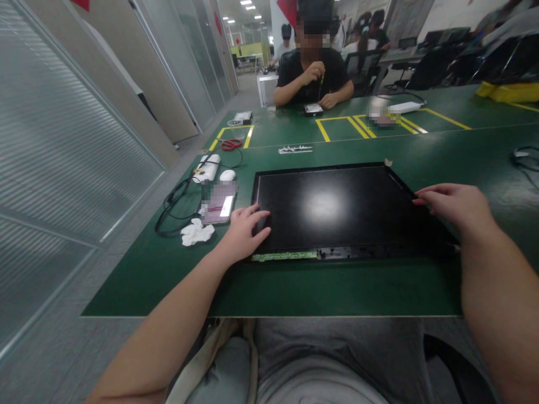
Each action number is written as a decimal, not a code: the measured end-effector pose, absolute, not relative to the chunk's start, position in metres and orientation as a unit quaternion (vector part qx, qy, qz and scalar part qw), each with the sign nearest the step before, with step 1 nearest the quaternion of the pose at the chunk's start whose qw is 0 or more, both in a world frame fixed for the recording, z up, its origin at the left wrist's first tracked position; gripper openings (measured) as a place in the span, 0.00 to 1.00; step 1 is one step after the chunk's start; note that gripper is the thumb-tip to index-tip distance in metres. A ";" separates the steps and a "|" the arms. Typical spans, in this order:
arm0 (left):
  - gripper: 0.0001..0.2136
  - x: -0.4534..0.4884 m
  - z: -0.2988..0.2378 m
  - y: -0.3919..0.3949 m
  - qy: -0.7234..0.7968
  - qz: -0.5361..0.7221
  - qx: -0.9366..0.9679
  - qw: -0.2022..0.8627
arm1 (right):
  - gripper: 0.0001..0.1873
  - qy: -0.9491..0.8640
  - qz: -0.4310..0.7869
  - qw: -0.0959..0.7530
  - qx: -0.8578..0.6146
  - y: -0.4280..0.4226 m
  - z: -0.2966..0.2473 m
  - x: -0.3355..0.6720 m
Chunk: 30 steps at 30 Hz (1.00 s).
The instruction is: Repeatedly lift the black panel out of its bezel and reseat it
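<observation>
A black LCD screen panel (349, 210) lies flat on the green table in front of me, its dark face up with a bright reflection in the middle. Along its near edge a narrow green circuit board (286, 256) is exposed at the left. My left hand (247, 231) rests on the panel's left edge, fingers spread over the frame and surface. At the right edge, my right hand (452, 205) pinches the frame between thumb and fingers; the fingers' undersides are partly hidden.
Left of the panel lie a phone (219, 203), crumpled tissue (196, 232), a white mouse-like object (228, 175), black cables (168, 205) and red-handled scissors (231, 145). White strips (295, 150) lie beyond it. Across the table (168, 292), a person (315, 73) works on a small device (313, 109).
</observation>
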<state>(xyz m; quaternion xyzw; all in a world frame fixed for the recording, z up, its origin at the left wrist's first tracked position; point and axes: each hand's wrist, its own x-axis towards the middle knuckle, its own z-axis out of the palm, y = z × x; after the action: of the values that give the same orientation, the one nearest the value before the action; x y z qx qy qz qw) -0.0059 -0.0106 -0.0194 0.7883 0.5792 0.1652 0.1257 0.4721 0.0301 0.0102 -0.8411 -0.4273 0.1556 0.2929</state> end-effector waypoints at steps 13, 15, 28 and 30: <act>0.20 -0.007 -0.018 -0.010 0.575 0.158 0.794 0.121 | 0.12 -0.417 0.172 0.318 -0.834 0.031 0.008 0.471; 0.20 -0.008 -0.018 -0.010 0.571 0.164 0.795 0.124 | 0.13 -0.418 0.177 0.318 -0.832 0.031 0.008 0.473; 0.31 -0.022 0.008 -0.015 0.482 0.137 0.858 0.114 | 0.14 -0.418 0.186 0.324 -0.828 0.029 0.008 0.472; 0.32 -0.027 0.011 -0.013 0.477 0.124 0.861 0.127 | 0.14 -0.419 0.183 0.320 -0.830 0.029 0.009 0.472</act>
<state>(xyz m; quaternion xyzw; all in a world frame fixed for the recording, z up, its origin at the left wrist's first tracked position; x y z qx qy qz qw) -0.0272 -0.0134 0.0115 0.8607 0.4772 0.1244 0.1265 0.4719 0.0290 0.0088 -0.8299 -0.4189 0.1834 0.3197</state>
